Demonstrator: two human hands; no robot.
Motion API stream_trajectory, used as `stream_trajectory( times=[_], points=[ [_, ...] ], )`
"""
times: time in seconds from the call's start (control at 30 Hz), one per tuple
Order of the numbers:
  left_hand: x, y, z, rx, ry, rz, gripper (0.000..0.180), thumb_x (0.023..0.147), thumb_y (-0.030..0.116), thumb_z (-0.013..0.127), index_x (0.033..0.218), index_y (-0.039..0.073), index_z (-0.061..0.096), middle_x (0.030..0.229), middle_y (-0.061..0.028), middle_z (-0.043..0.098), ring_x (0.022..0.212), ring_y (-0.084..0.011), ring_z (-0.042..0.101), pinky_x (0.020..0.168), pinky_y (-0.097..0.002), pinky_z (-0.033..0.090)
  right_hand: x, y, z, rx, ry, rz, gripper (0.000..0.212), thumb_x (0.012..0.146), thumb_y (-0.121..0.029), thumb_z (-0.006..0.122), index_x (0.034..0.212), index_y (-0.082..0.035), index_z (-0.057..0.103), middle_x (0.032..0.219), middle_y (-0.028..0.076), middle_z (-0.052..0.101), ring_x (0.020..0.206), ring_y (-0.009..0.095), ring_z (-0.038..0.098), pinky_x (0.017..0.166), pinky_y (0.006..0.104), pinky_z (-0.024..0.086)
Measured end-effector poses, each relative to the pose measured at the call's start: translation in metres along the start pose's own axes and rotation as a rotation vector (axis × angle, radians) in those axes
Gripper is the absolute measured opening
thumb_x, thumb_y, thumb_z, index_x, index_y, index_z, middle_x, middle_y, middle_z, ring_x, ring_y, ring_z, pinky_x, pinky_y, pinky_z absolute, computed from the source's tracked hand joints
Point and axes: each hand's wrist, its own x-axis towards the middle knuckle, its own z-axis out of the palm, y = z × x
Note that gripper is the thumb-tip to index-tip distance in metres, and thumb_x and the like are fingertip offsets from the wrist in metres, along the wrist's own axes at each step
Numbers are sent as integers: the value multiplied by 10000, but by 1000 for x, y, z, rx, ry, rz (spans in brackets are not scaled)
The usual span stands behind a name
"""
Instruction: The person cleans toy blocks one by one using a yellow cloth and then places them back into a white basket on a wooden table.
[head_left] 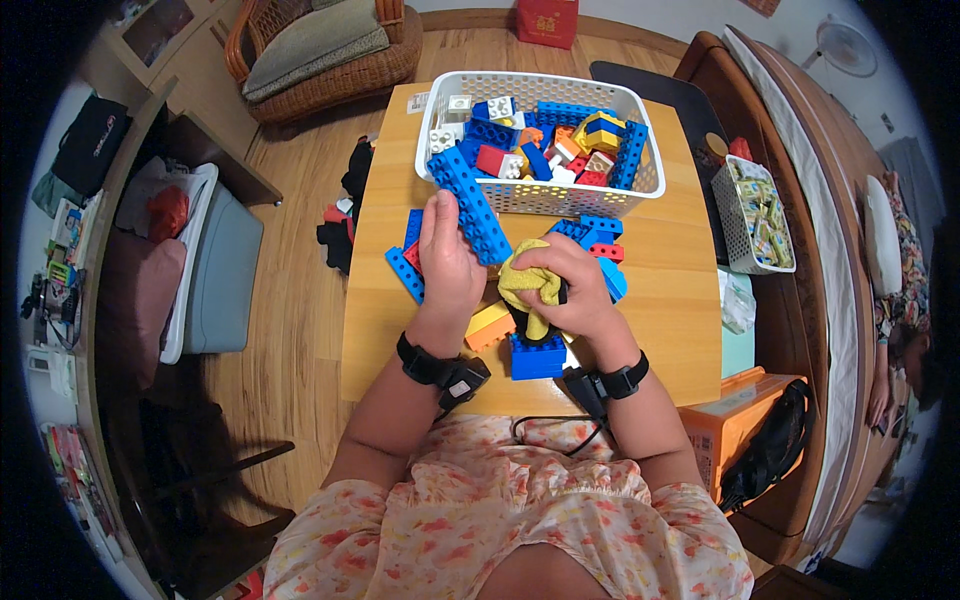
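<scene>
My left hand (pixel 448 260) is closed on a long blue building brick (pixel 468 205) with rows of studs, tilted in front of the basket. Beside it, my right hand (pixel 578 282) grips a crumpled yellow cloth (pixel 522 283), close to the brick's lower end. A white perforated basket (pixel 545 198) full of mixed building bricks stands at the far side of the wooden table. Loose bricks lie around my hands: a blue brick (pixel 538 358) and an orange and yellow pair (pixel 489 327) in front, blue and red ones (pixel 408 262) to the left, more blue ones (pixel 597 232) to the right.
The light wooden table (pixel 660 330) sits before me. To its right are a white basket of small packets (pixel 755 215), an orange box (pixel 745 415) with a black bag and a bed with a person on it. Leftward stand a grey-blue bin (pixel 225 270) and a wicker chair (pixel 330 75).
</scene>
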Motion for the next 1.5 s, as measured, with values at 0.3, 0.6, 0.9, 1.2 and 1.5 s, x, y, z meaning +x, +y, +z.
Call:
stream_trajectory(
  times=[0.3, 0.6, 0.9, 1.2, 1.5],
  points=[
    [2, -1, 3, 67, -70, -62, 199, 1061, 263, 475, 1125, 76, 506, 1003, -16, 603, 870, -120, 607, 802, -305, 519, -2, 3, 2, -67, 73, 25, 306, 689, -56, 797, 972, -92, 687, 871, 93, 615, 800, 284, 597, 706, 363, 495],
    [-11, -3, 10, 1045, -413, 375, 277, 1039, 223, 479, 1125, -27, 562, 1006, -197, 604, 943, -398, 582, 834, -403, 470, -3, 9, 3, -13, 180, 113, 292, 706, -40, 787, 975, -76, 679, 887, 92, 625, 829, 266, 606, 745, 343, 493],
    [-6, -1, 4, 1093, -432, 419, 281, 1011, 175, 533, 1204, -13, 614, 1109, -164, 637, 1011, -300, 629, 876, -347, 499, 0, 11, 3, -12, 279, 97, 321, 732, -15, 768, 1036, -55, 673, 967, 98, 645, 911, 259, 619, 809, 337, 493],
    [5, 16, -19, 1327, -392, 204, 237, 856, 118, 692, 1077, 33, 690, 1030, -99, 679, 941, -248, 647, 814, -331, 504, 0, 11, 1, -20, 272, 138, 307, 739, -19, 760, 1031, -47, 669, 969, 98, 648, 914, 260, 621, 820, 337, 495],
    [-7, 34, -15, 1779, -738, 104, 412, 734, 178, 717, 1128, 76, 659, 1142, -105, 642, 1174, -295, 524, 993, -421, 374, 1, 13, 3, -6, 267, 153, 305, 741, -19, 758, 1033, -42, 671, 971, 99, 644, 917, 248, 626, 815, 331, 500]
  ],
)
